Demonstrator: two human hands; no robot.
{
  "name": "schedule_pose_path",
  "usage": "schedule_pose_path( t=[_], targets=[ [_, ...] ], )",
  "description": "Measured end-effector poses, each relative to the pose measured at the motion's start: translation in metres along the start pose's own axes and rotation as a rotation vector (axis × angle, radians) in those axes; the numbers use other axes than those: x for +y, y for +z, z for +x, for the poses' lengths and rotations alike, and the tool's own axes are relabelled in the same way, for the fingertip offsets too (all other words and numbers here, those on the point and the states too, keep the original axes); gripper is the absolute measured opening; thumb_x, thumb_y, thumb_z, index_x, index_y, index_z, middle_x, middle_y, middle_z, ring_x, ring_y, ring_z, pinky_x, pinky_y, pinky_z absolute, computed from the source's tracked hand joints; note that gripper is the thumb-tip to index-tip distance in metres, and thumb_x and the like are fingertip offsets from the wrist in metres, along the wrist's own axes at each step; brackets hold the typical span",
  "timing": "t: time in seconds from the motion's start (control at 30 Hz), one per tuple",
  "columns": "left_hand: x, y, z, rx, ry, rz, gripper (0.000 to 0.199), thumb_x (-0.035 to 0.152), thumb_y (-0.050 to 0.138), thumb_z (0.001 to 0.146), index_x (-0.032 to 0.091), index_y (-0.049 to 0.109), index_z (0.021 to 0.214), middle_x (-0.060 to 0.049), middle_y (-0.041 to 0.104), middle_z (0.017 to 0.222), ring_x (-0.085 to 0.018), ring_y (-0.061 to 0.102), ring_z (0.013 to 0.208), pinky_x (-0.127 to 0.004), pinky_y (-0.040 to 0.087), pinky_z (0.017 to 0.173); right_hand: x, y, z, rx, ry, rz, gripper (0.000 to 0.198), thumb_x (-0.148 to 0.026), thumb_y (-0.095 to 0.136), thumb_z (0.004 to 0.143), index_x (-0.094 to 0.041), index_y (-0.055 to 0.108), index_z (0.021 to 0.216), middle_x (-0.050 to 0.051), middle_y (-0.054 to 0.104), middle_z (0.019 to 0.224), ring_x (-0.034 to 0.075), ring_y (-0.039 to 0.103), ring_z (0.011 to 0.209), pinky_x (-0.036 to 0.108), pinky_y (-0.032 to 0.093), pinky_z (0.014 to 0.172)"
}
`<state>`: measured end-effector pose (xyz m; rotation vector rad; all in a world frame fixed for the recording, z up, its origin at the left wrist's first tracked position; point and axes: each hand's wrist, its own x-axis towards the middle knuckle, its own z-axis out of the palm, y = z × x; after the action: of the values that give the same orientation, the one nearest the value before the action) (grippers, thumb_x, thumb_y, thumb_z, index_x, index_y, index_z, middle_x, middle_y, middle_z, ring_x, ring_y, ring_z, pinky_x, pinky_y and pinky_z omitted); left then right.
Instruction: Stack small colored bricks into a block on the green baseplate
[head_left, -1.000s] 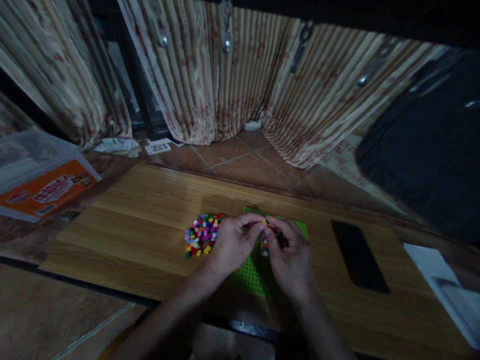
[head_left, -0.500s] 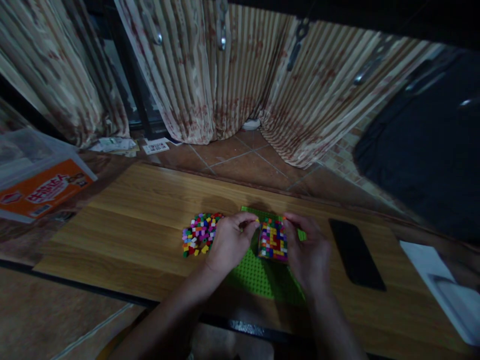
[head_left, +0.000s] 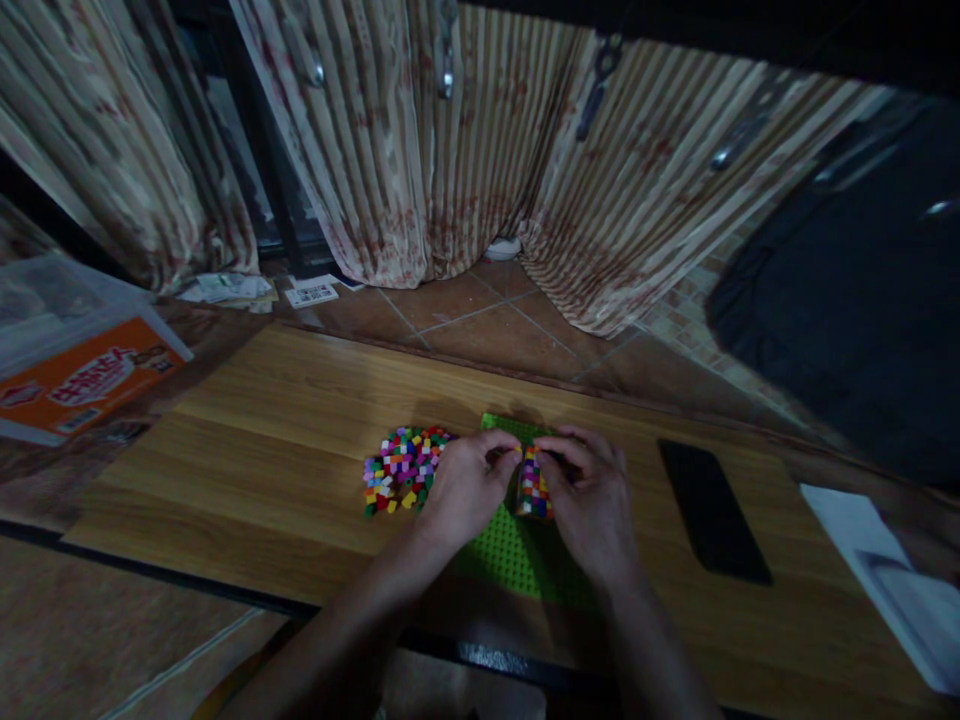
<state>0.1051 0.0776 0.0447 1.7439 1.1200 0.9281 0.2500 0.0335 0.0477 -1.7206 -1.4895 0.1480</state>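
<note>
A block of small multicoloured building bricks (head_left: pixel 533 492) stands on a green studded baseplate (head_left: pixel 510 555), partly covered by my right hand. My left hand (head_left: pixel 466 487) is at the block's left edge, thumb and forefinger pinched on a tiny yellow brick (head_left: pixel 517 451). Over the block's top, my right hand (head_left: pixel 595 492) has its thumb and forefinger closed on what looks like a small orange brick, mostly hidden by the fingers. Beside my left hand lies a pile of loose bricks (head_left: pixel 403 468) in many colours.
The wooden table (head_left: pixel 247 450) carries a black phone-like slab (head_left: pixel 714 510) right of the baseplate. White paper or packaging (head_left: pixel 862 540) lies at the right end. A clear tub with an orange label (head_left: pixel 97 375) stands at the left. Striped curtains (head_left: pixel 480 150) hang beyond the table.
My right hand has moved left across the block, bringing its fingertips close to those of my left hand and covering more of the bricks. My left hand has barely shifted.
</note>
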Motion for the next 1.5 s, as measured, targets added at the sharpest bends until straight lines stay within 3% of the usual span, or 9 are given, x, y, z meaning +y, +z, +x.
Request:
schedule_pose_path(
  t=[0.33, 0.8, 1.03, 1.2, 1.5],
  targets=[
    [0.002, 0.002, -0.001, -0.014, -0.017, -0.012, 0.018, 0.020, 0.055, 0.085, 0.019, 0.072, 0.091, 0.000, 0.073, 0.081, -0.014, 0.066, 0.071, -0.024, 0.049, 0.068, 0.001, 0.000, 0.003, -0.018, 0.185, 0.170, 0.015, -0.029, 0.061, 0.078, -0.023, 0.074, 0.082, 0.007, 0.066, 0.103, 0.024, 0.059, 0.102, 0.043, 0.044, 0.092],
    [0.001, 0.004, 0.003, 0.027, -0.024, -0.078, 0.013, 0.019, 0.060, 0.083, 0.018, 0.072, 0.087, 0.000, 0.072, 0.080, -0.013, 0.065, 0.073, -0.023, 0.049, 0.071, -0.004, 0.000, 0.002, -0.013, 0.056, 0.039, 0.016, -0.024, 0.057, 0.080, -0.021, 0.073, 0.080, 0.006, 0.068, 0.089, 0.023, 0.059, 0.091, 0.039, 0.045, 0.085],
    [-0.001, 0.007, 0.006, 0.028, 0.019, -0.073, 0.013, 0.018, 0.060, 0.083, 0.018, 0.072, 0.086, 0.000, 0.072, 0.081, -0.013, 0.066, 0.074, -0.024, 0.050, 0.072, 0.003, -0.004, 0.003, -0.068, 0.092, 0.203, 0.016, -0.029, 0.059, 0.083, -0.022, 0.073, 0.087, 0.005, 0.068, 0.094, 0.021, 0.061, 0.093, 0.037, 0.045, 0.085],
    [-0.001, 0.009, 0.008, 0.031, 0.057, -0.055, 0.016, 0.019, 0.058, 0.084, 0.020, 0.073, 0.090, -0.002, 0.075, 0.089, -0.015, 0.068, 0.081, -0.026, 0.052, 0.078, 0.003, -0.004, 0.003, -0.013, 0.174, 0.273, 0.019, -0.031, 0.057, 0.085, -0.022, 0.072, 0.092, 0.005, 0.070, 0.096, 0.020, 0.062, 0.090, 0.036, 0.046, 0.081],
    [-0.002, 0.014, 0.010, 0.070, 0.054, -0.004, 0.014, 0.017, 0.060, 0.082, 0.019, 0.072, 0.088, -0.002, 0.075, 0.091, -0.015, 0.070, 0.084, -0.027, 0.053, 0.083, 0.000, -0.004, 0.005, -0.032, 0.151, 0.246, 0.018, -0.029, 0.057, 0.086, -0.022, 0.072, 0.091, 0.005, 0.070, 0.095, 0.020, 0.062, 0.091, 0.036, 0.045, 0.083]
  ],
)
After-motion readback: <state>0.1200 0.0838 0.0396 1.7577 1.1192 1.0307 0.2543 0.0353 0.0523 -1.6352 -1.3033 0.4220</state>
